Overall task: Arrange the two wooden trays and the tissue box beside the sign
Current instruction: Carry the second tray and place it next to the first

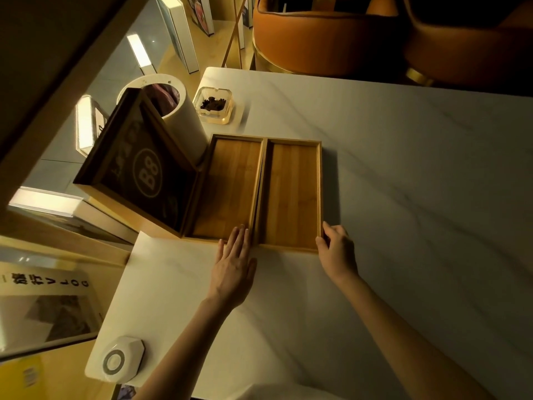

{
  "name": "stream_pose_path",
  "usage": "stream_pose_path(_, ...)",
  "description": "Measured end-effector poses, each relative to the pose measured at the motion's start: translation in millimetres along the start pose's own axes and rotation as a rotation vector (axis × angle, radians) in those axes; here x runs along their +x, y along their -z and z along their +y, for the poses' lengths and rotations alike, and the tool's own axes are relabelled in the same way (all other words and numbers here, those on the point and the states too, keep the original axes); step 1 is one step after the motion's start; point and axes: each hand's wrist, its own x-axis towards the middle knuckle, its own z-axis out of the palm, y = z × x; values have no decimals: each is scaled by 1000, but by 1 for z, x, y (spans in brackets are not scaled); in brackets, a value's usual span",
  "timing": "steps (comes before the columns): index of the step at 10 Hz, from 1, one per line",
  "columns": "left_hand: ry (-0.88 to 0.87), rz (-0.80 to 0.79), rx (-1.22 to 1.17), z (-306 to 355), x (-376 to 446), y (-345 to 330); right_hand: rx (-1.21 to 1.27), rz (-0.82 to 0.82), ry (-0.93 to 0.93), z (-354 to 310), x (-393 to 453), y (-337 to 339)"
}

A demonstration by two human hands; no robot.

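Left hand (234, 265) flat, fingers spread, resting on near rim of left shallow wooden tray (227, 186). Right hand (336, 249) gripping near right corner of right shallow wooden tray (291, 192). Both trays side by side, touching, on white marble-pattern table (403, 197). Left tray against dark framed "B8" sign (138, 171). Tissue box: cannot tell.

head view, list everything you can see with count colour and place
wooden trays: 2, light brown, side by side, table's left part
sign: 1, dark with B88, left of trays
ashtray: 1, clear, beyond trays
bin: 1, white cylinder, behind sign
round device: 1, white, near-left table corner
table: 1, white marble
chairs: 2, orange, far side
tissue box: none seen
hands: left hand flat at left tray's near edge; right hand on right tray's near corner
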Motion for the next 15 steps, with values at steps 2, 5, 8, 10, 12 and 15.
stream_pose_path(2, 6, -10, 25, 1, -1, 1, 5, -3, 5, -1, -3, -2)
stream_pose_path(5, 2, -16, 47, 2, 0, 2, -5, -8, 12, -1, -4, -4)
stream_pose_path(8, -36, 15, 58, -4, 1, -6, -20, -30, 22, -1, -3, -3)
stream_pose_path(10, -46, -5, 77, -6, 1, -5, -33, -44, 33, 0, -2, -3)
stream_pose_path(12, -75, -1, 64, -5, 1, 0, -95, -53, 59, 1, -2, -2)
stream_pose_path(15, 12, -51, 33, 14, 6, 25, -518, -217, 220, -8, 1, 23)
